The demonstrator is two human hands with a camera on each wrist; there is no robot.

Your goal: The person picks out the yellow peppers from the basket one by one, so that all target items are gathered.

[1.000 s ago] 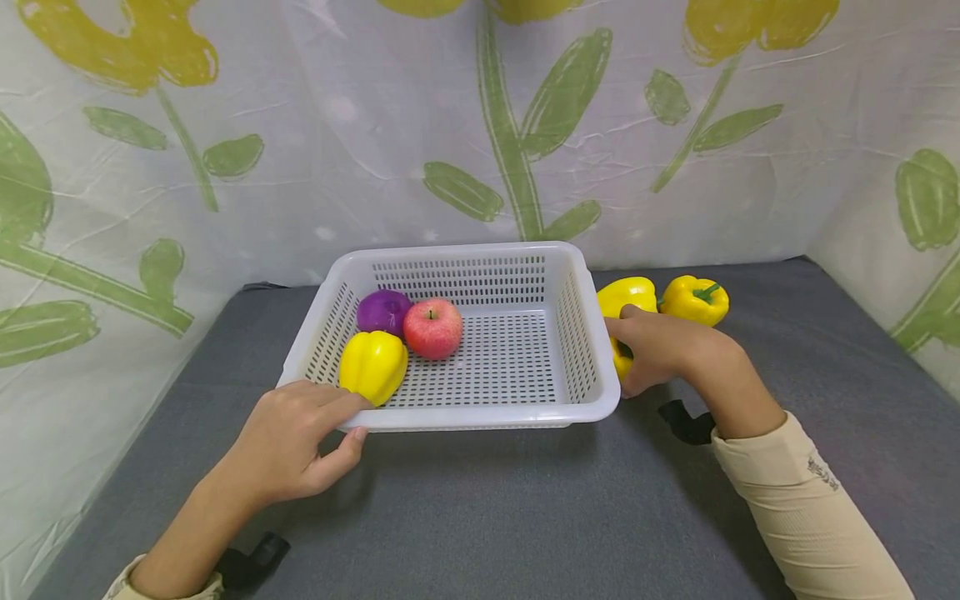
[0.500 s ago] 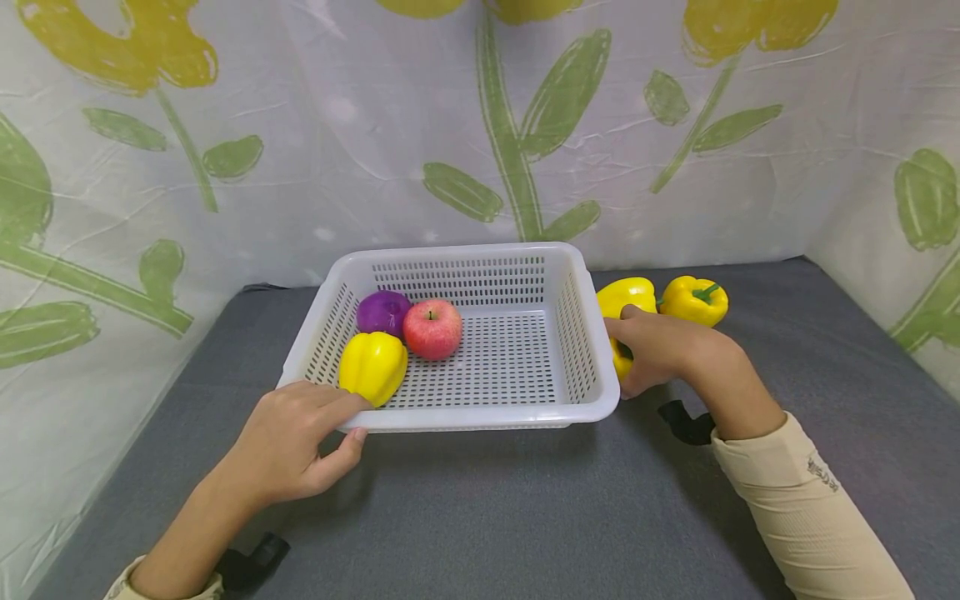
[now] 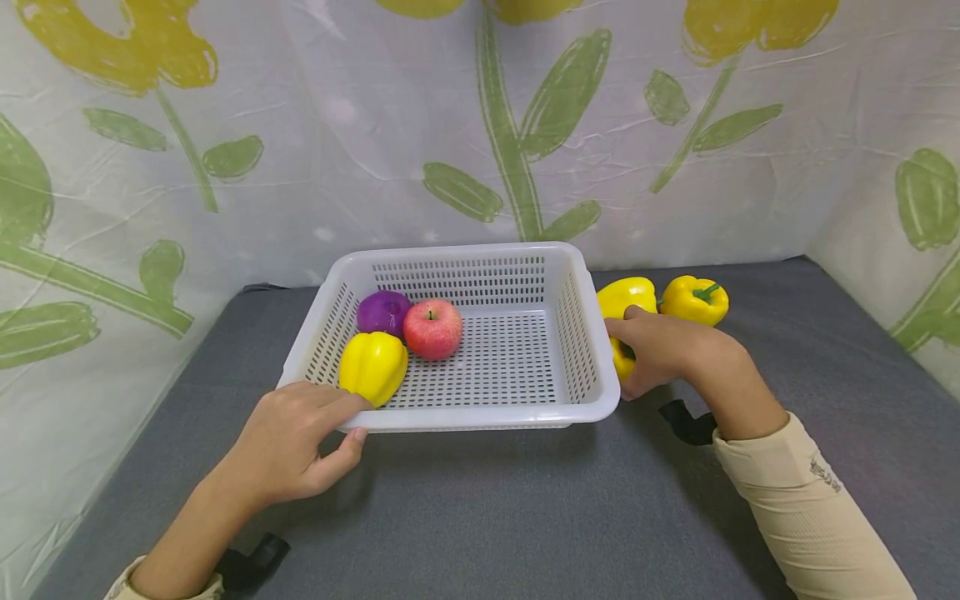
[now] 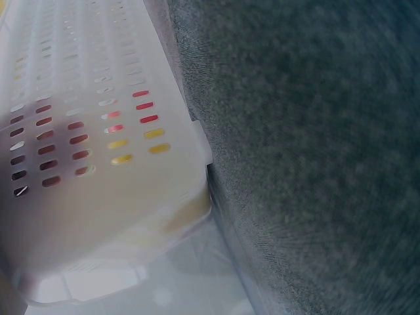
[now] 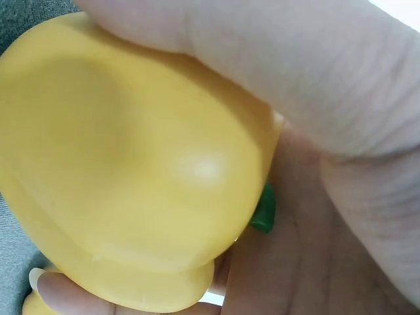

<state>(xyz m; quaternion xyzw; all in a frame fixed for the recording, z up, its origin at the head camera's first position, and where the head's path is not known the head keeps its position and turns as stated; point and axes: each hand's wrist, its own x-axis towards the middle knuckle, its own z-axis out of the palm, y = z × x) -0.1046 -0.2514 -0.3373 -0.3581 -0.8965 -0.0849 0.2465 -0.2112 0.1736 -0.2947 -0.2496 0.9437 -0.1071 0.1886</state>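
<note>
My left hand [image 3: 300,437] grips the front left rim of a white slotted plastic basket [image 3: 480,417], fingers over the rim and thumb in front. Inside, on the left, lie a yellow bell pepper [image 3: 372,367], a red apple [image 3: 432,330] and a purple round item [image 3: 383,312] whose kind I cannot tell. Just right of the basket, my right hand [image 3: 663,350] holds another yellow bell pepper [image 5: 125,164], thumb on one side and fingers on the other. Its green stem [image 5: 264,210] faces the palm. In the left wrist view the basket's slotted wall [image 4: 98,190] fills the left.
Two more yellow bell peppers stand beyond my right hand: one against the basket's right side [image 3: 628,293], one farther right [image 3: 693,301]. A grey cloth [image 3: 487,517] covers the table. A white flower-printed curtain [image 3: 360,150] hangs close behind the basket.
</note>
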